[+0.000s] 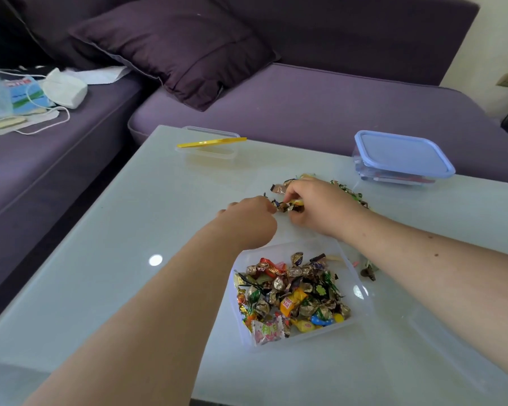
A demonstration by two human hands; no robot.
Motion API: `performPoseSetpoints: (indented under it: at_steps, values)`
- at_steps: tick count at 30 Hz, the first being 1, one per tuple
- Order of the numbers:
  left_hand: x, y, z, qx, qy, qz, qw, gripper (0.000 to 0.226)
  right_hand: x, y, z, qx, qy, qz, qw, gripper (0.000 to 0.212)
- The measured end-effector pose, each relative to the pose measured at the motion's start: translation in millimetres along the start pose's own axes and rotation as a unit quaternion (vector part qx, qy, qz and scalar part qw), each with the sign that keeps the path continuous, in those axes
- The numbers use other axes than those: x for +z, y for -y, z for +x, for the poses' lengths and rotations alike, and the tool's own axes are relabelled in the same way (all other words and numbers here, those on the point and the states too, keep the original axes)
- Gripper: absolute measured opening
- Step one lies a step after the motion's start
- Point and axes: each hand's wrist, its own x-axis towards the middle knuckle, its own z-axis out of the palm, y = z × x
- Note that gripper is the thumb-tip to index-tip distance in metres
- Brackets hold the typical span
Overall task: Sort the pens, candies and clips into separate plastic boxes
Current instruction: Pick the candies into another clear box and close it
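Note:
An open clear plastic box (359,284) near me holds several wrapped candies (294,300). Beyond it a loose pile of candies (288,205) lies on the table. My left hand (248,219) and my right hand (314,203) meet over that pile, fingers curled around candies; my right hand pinches a yellow-wrapped one. More candies (349,190) show behind my right hand. A box with a blue lid (402,155) stands at the far right with reddish items inside. A clear box with a yellow lid (210,142) stands at the far middle.
The pale glass table (100,259) has its left edge near a purple sofa (305,101) with a cushion (176,45). A few small items (367,271) lie right of the candy box under my right forearm. Papers and a white mask (65,87) clutter the sofa's left.

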Motion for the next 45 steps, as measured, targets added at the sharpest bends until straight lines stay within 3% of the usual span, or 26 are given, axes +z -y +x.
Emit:
performPoseSetpoints:
  at_steps: [4, 7, 8, 10, 12, 15, 18, 21, 23, 25, 27, 33, 40, 45]
  values:
    - [0.2, -3.7, -1.5, 0.000, -0.035, -0.024, 0.999, 0.046, -5.7, 2.9, -4.8, 0.058, -0.033, 0.112, 0.991, 0.019]
    - [-5.1, -18.7, -6.5, 0.007, -0.060, -0.172, 0.983, 0.033, -16.3, 14.0, -7.2, 0.064, -0.055, 0.205, 0.975, 0.009]
    - [-5.9, -23.6, -8.8, -0.004, -0.055, -0.261, 0.964, 0.034, -20.1, 19.1, -7.2, 0.049, -0.049, 0.232, 0.970, 0.012]
    - [-4.8, -30.4, -14.9, -0.037, -0.013, -0.458, 0.888, 0.033, -26.0, 29.1, -8.4, 0.011, -0.033, 0.268, 0.963, 0.025]
    - [-3.8, -31.9, -17.9, -0.042, 0.005, -0.572, 0.819, 0.030, -29.5, 34.1, -9.2, -0.023, -0.032, 0.272, 0.961, 0.032]
    - [-6.6, -31.4, -18.6, -0.046, 0.000, -0.629, 0.776, 0.024, -31.9, 34.7, -11.7, -0.035, -0.014, 0.325, 0.945, 0.042]
    - [-11.5, -31.1, -19.9, -0.063, -0.009, -0.651, 0.756, 0.024, -31.9, 23.0, -9.9, 0.040, -0.094, 0.387, 0.916, 0.024]
    - [-12.2, -29.8, -21.6, -0.082, -0.027, -0.592, 0.801, 0.025, -26.4, -2.0, -10.5, 0.164, -0.190, 0.308, 0.918, 0.008]
    - [-12.9, -29.9, -23.7, -0.069, -0.037, -0.500, 0.863, 0.031, -14.9, -22.9, -18.0, 0.176, -0.104, 0.200, 0.958, 0.005]
    - [-12.1, -28.4, -24.6, -0.017, -0.049, -0.375, 0.925, 0.033, -1.4, -36.8, -28.8, 0.137, 0.016, 0.132, 0.982, 0.016]
    - [-9.8, -27.7, -28.3, 0.064, -0.043, -0.291, 0.954, 0.031, 10.0, -47.4, -36.7, 0.092, 0.055, 0.098, 0.989, 0.027]
    - [-5.2, -33.2, -48.5, 0.177, 0.053, -0.159, 0.970, 0.030, 31.9, -56.3, -45.7, 0.037, -0.052, 0.121, 0.991, 0.013]
    - [13.3, -33.5, -74.2, 0.267, 0.053, 0.096, 0.957, 0.026, 36.3, -58.0, -48.8, 0.019, -0.066, 0.090, 0.994, 0.017]
    - [9.8, -25.6, -79.4, 0.278, 0.050, 0.092, 0.955, 0.031, 36.1, -52.0, -49.9, 0.022, -0.074, 0.084, 0.993, 0.025]
